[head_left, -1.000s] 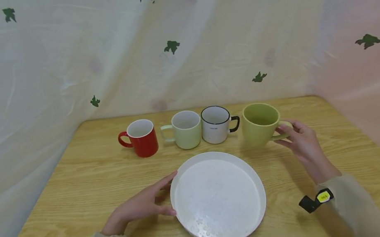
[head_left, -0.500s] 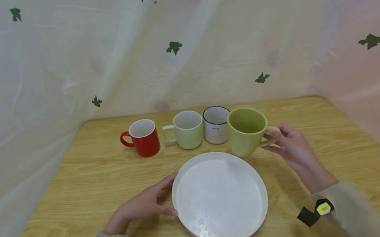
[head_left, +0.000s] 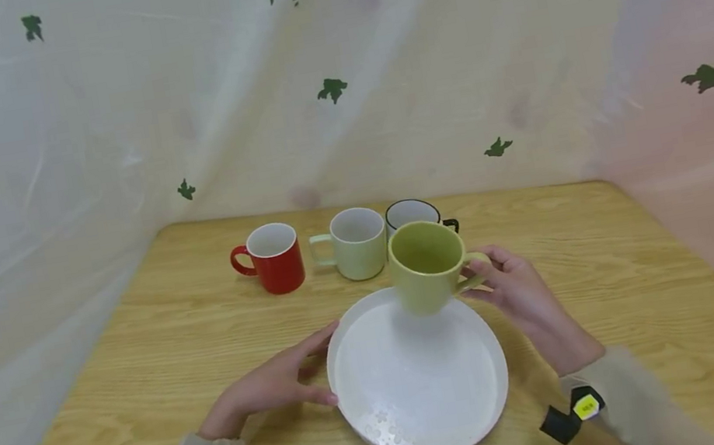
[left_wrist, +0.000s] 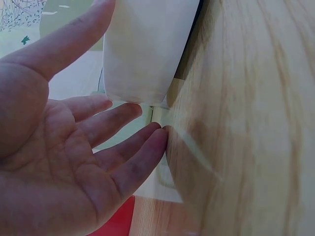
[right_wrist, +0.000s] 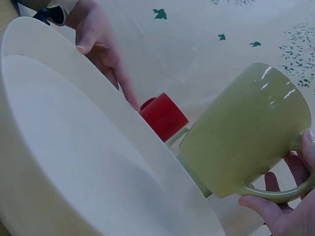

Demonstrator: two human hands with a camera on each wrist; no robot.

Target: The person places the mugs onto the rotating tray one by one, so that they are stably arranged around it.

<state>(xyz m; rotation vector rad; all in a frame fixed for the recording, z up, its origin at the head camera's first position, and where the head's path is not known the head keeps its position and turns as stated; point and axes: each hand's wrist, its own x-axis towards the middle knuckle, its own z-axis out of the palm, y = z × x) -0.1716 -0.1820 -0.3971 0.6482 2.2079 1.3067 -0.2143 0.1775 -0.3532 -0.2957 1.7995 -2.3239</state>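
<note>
My right hand (head_left: 518,294) grips the handle of an olive-green mug (head_left: 425,282) and holds it upright over the far part of a round white tray (head_left: 422,400). In the right wrist view the mug (right_wrist: 248,132) hangs above the tray rim (right_wrist: 118,105), with fingers and thumb around its handle. On the tray's left side my left hand (head_left: 271,386) touches the rim, thumb and fingers spread. The left wrist view shows this hand (left_wrist: 74,157) with extended fingers beside the tray's outer wall (left_wrist: 147,49).
Behind the tray stand a red mug (head_left: 277,267), a pale green mug (head_left: 361,253) and a white mug with a black rim (head_left: 410,210), partly hidden by the olive one. They stand on a wooden table (head_left: 159,350) against a leaf-patterned cloth (head_left: 240,116).
My right hand has carried the olive-green mug leftward and nearer, from the table's right side to above the tray. The left hand has stayed at the tray's rim.
</note>
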